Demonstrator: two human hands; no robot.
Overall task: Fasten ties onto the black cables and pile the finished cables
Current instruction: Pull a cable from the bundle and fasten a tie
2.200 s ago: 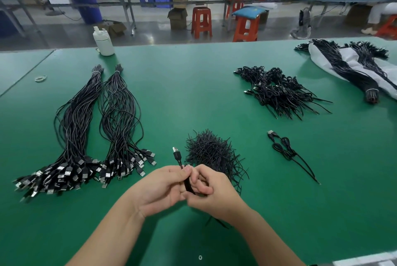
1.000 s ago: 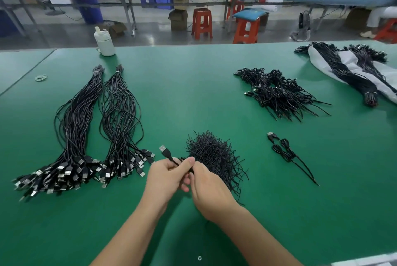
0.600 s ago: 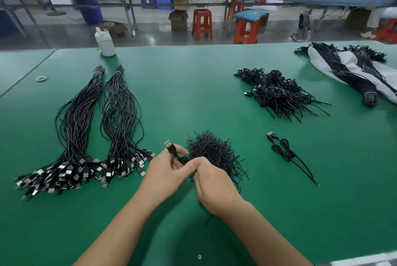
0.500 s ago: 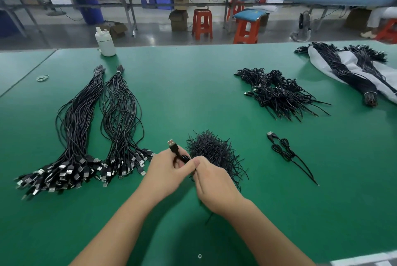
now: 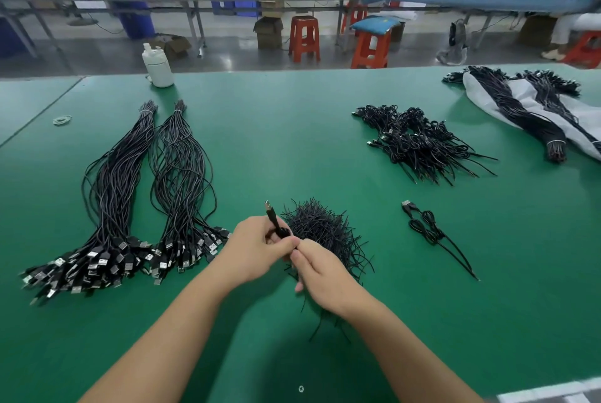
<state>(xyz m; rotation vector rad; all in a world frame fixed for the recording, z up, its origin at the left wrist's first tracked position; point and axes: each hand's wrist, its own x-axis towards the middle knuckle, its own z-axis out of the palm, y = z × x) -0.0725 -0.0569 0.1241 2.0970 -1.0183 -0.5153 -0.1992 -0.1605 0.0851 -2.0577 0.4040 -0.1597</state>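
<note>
My left hand (image 5: 257, 249) grips a folded black cable (image 5: 272, 218) whose USB plug sticks up and away from me. My right hand (image 5: 320, 274) touches the left one, its fingertips pinched at the cable just below the left thumb; whatever it pinches is hidden. Right behind both hands lies a heap of black ties (image 5: 322, 230). Two long bundles of loose cables (image 5: 113, 194) (image 5: 182, 181) stretch along the left. One tied cable (image 5: 429, 230) lies alone at the right. A pile of tied cables (image 5: 419, 142) sits further back on the right.
The green table (image 5: 292, 129) carries a white bottle (image 5: 157, 66) at its far edge, a rubber band (image 5: 61, 119) at far left and more cable bundles on a white bag (image 5: 520, 103) at far right. Stools and benches stand beyond.
The held cable's plug has swung from leaning left to pointing nearly upright. Both hands stayed in front of the tie heap, shifting slightly while working at the cable.
</note>
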